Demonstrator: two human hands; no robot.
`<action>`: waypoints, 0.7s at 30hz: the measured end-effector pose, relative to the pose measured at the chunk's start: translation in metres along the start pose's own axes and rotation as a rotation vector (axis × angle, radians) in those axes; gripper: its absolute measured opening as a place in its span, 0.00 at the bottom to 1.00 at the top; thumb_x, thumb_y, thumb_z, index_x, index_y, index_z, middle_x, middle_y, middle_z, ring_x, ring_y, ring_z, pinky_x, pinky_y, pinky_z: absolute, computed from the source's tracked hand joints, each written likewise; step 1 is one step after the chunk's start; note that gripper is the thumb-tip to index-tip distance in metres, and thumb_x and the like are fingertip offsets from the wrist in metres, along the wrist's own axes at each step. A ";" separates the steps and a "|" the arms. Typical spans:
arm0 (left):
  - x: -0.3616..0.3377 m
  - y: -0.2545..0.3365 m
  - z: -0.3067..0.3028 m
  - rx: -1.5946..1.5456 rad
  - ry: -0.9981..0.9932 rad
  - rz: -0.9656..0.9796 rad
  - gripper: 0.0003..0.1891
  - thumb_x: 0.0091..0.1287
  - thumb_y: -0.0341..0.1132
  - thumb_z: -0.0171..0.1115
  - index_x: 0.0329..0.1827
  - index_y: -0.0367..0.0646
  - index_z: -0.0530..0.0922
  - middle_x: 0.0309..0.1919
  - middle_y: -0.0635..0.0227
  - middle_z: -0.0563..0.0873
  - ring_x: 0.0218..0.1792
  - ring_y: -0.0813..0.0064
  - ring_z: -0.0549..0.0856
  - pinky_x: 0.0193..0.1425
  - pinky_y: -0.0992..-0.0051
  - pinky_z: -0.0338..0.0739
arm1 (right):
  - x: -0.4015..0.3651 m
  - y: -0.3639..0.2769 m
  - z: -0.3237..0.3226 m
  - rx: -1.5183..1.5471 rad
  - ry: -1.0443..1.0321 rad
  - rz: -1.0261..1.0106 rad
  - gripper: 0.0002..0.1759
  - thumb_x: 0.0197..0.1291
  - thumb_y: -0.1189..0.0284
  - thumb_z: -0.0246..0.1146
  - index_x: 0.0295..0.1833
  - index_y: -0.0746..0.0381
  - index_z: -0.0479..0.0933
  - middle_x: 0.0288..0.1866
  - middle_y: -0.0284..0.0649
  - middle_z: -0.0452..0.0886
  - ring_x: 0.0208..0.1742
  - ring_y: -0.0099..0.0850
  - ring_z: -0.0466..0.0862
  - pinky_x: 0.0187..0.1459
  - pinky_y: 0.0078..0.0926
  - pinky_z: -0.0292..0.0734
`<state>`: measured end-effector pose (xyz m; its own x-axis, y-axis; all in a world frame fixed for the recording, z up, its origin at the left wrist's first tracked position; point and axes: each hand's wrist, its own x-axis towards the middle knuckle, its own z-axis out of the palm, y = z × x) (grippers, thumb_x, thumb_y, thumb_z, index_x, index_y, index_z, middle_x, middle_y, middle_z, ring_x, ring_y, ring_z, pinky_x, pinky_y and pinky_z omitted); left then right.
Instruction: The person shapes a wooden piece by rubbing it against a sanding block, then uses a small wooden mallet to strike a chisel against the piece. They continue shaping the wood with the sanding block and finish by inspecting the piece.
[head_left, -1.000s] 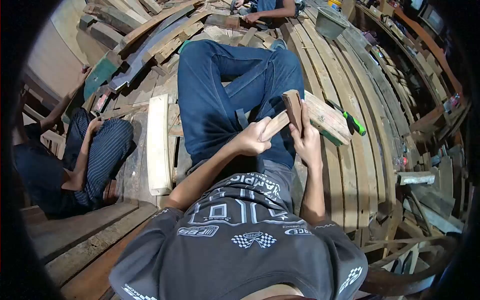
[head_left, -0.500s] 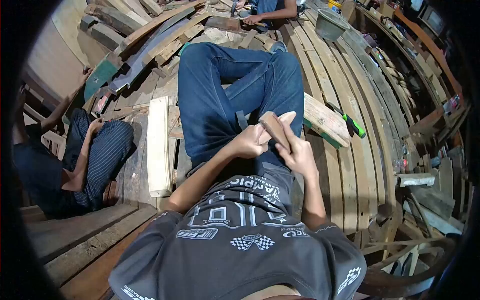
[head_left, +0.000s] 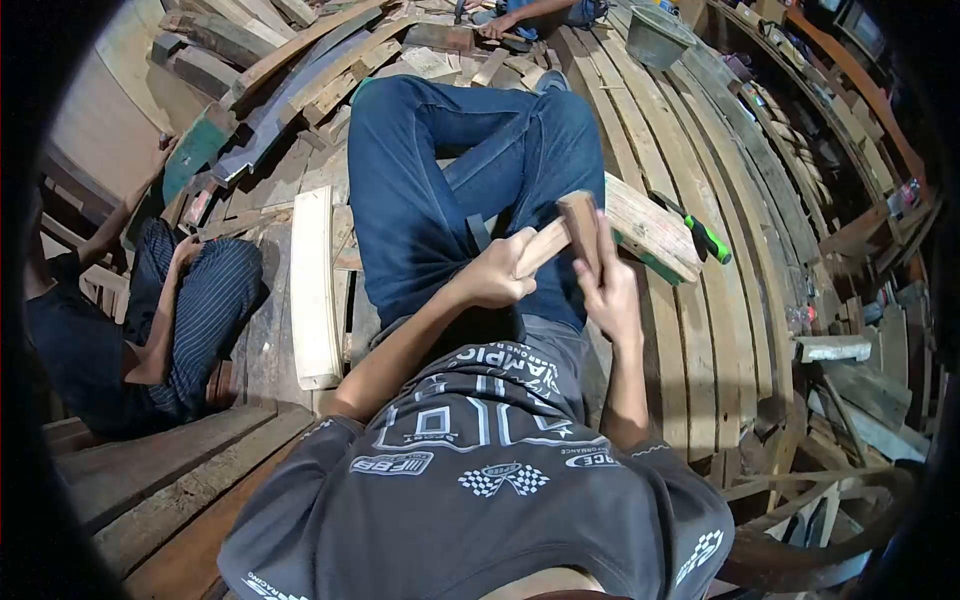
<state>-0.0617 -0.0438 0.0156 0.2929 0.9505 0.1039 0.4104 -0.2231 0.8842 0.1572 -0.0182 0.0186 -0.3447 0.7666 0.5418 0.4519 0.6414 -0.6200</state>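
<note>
A pale piece of wood (head_left: 543, 248) is gripped in my left hand (head_left: 497, 272), above my lap. My right hand (head_left: 613, 293) holds a darker brown wooden block (head_left: 581, 232) with its fingers along the block's side. The block lies across the upper end of the pale piece. Beside my right knee a thick light plank (head_left: 655, 228) with a green edge rests on the slats, and a green and black tool (head_left: 707, 240) lies next to it.
On the left stands a long pale board (head_left: 313, 290), and beyond it sits a person in striped trousers (head_left: 213, 315). Another person's arm (head_left: 525, 17) shows at the top, near a grey bucket (head_left: 658, 38). Scrap wood (head_left: 210, 40) is piled at the upper left.
The brown block has moved up and right with my right hand and stands steeper. More of the pale piece shows beyond my left hand. The view has shifted slightly.
</note>
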 end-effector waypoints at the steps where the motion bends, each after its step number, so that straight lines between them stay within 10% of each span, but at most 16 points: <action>1: -0.001 0.000 0.000 -0.104 -0.005 0.005 0.29 0.51 0.27 0.61 0.60 0.32 0.70 0.39 0.56 0.82 0.43 0.65 0.82 0.52 0.66 0.74 | -0.006 -0.010 -0.004 -0.023 -0.198 0.059 0.40 0.63 0.73 0.63 0.79 0.62 0.56 0.60 0.63 0.78 0.59 0.54 0.82 0.57 0.39 0.78; 4: -0.001 -0.004 0.000 -0.078 0.035 0.126 0.34 0.53 0.25 0.59 0.68 0.34 0.67 0.39 0.61 0.82 0.41 0.71 0.81 0.51 0.70 0.75 | -0.007 -0.011 -0.011 -0.146 -0.448 0.009 0.41 0.62 0.70 0.64 0.79 0.63 0.56 0.66 0.60 0.74 0.63 0.53 0.79 0.60 0.37 0.77; 8: 0.000 -0.008 -0.003 -0.085 -0.096 -0.018 0.31 0.54 0.26 0.60 0.66 0.36 0.69 0.36 0.68 0.78 0.36 0.77 0.76 0.47 0.78 0.72 | 0.009 -0.010 -0.019 0.012 -0.064 0.121 0.40 0.63 0.73 0.62 0.79 0.61 0.56 0.65 0.58 0.76 0.58 0.55 0.82 0.57 0.35 0.77; 14: -0.002 -0.009 -0.002 -0.119 0.011 0.018 0.22 0.54 0.26 0.61 0.53 0.37 0.71 0.33 0.64 0.78 0.36 0.75 0.76 0.44 0.73 0.74 | 0.007 -0.018 -0.017 -0.017 -0.555 0.174 0.40 0.61 0.69 0.66 0.77 0.61 0.61 0.60 0.61 0.78 0.58 0.56 0.82 0.56 0.37 0.78; 18: 0.000 -0.015 0.000 -0.205 -0.078 0.042 0.23 0.55 0.25 0.62 0.57 0.38 0.72 0.35 0.74 0.72 0.37 0.80 0.71 0.46 0.79 0.69 | 0.005 0.000 -0.010 0.144 -0.012 0.116 0.39 0.62 0.67 0.65 0.78 0.57 0.61 0.50 0.63 0.82 0.51 0.55 0.85 0.50 0.41 0.80; 21: -0.001 -0.015 -0.002 -0.210 -0.049 0.027 0.22 0.55 0.26 0.61 0.55 0.38 0.72 0.35 0.73 0.72 0.37 0.80 0.72 0.45 0.78 0.69 | -0.006 -0.002 -0.007 0.045 -0.354 -0.088 0.38 0.62 0.69 0.65 0.77 0.58 0.62 0.55 0.60 0.81 0.53 0.56 0.83 0.52 0.42 0.80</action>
<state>-0.0700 -0.0407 0.0027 0.3449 0.9320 0.1115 0.2147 -0.1940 0.9572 0.1637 -0.0243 0.0209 -0.6474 0.6668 0.3690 0.3742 0.7000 -0.6083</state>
